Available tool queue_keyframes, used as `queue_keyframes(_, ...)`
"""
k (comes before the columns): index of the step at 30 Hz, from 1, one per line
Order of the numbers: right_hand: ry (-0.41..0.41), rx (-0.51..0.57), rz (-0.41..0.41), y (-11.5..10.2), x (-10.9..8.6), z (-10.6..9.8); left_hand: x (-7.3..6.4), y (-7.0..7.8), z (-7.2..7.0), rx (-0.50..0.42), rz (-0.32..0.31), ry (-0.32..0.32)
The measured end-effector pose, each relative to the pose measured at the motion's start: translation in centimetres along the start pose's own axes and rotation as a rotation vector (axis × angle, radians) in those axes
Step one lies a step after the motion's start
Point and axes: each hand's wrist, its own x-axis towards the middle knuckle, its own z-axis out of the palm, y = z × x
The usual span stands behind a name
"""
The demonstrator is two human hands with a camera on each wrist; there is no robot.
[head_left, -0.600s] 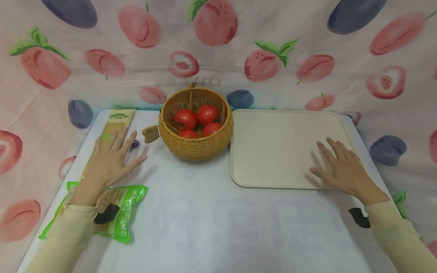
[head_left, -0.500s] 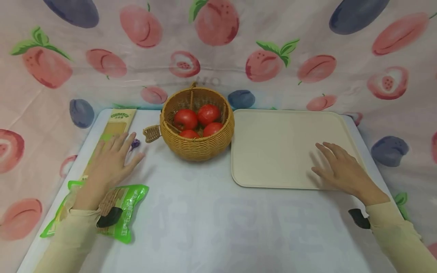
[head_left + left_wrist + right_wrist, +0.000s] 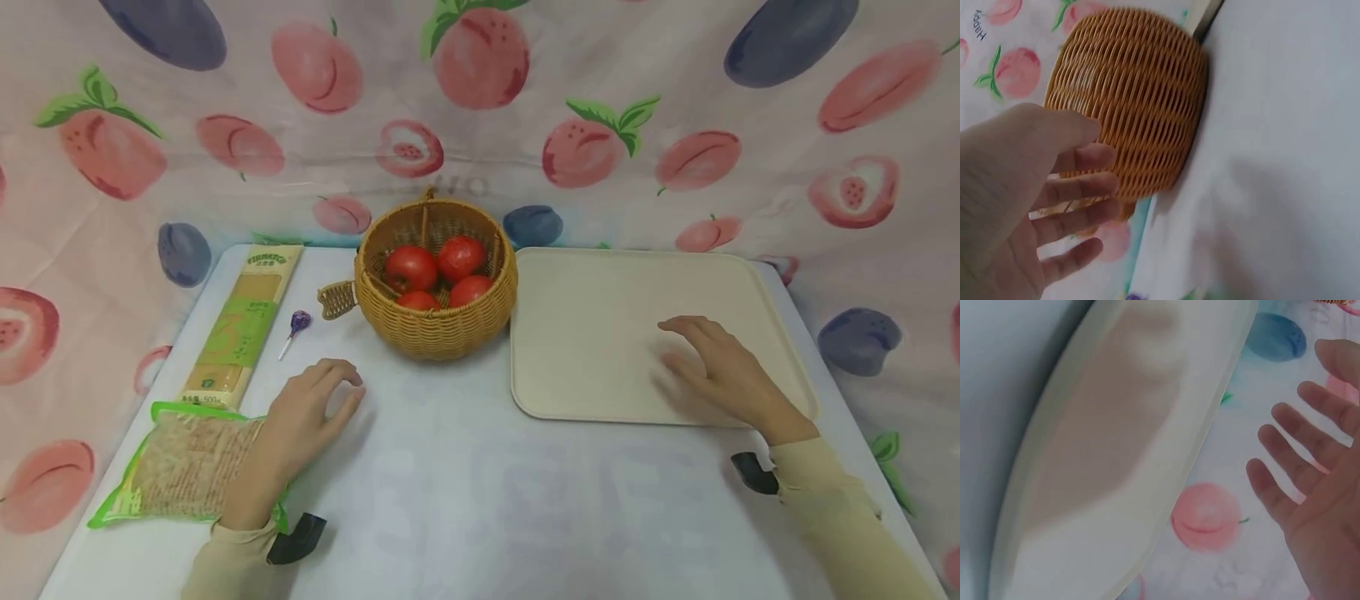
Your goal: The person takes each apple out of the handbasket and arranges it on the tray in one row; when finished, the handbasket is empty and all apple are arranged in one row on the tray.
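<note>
My left hand (image 3: pixel 303 421) hovers over the white table, just right of a green-edged bag (image 3: pixel 187 462) of brown strips, whose right end its wrist covers. Its fingers are loosely bent and hold nothing. In the left wrist view, a wicker basket (image 3: pixel 1129 94) stands beyond those fingers, apart from them. Red tomatoes (image 3: pixel 411 267) lie inside the basket in the head view. Above the beige tray (image 3: pixel 585 333) floats my right hand (image 3: pixel 720 371), fingers relaxed, holding nothing; its shadow falls on the tray in the right wrist view.
A long pack of noodles (image 3: pixel 240 325) lies at the table's left edge. Beside it is a purple-wrapped lollipop (image 3: pixel 298 323). A fruit-printed cloth (image 3: pixel 480 158) hangs behind the table. The basket's right side is against or very near the tray.
My left hand has drawn back and right from above the noodle pack, uncovering the pack and lollipop. My right hand has shifted left over the tray, and the fingers of both hands are more bent.
</note>
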Motion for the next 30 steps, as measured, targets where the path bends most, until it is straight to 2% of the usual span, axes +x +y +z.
queue_keyframes(8,0.031,0.012,-0.097,-1.8,1.8,0.9,0.1,3.9,3.8,-0.140,0.147,-0.006)
queue_keyframes(13,0.050,0.031,-0.149,-3.1,3.0,1.1,0.3,5.9,6.5,-0.199,0.247,-0.048)
queue_keyframes(16,0.057,0.040,-0.184,-3.8,3.9,1.2,0.9,7.0,7.7,-0.201,0.313,-0.081)
queue_keyframes(21,0.051,0.050,-0.228,-5.1,5.1,1.2,1.9,8.6,9.4,-0.208,0.412,-0.126)
queue_keyframes(30,0.043,0.058,-0.256,-6.8,6.5,1.3,2.9,10.2,11.1,-0.222,0.479,-0.122)
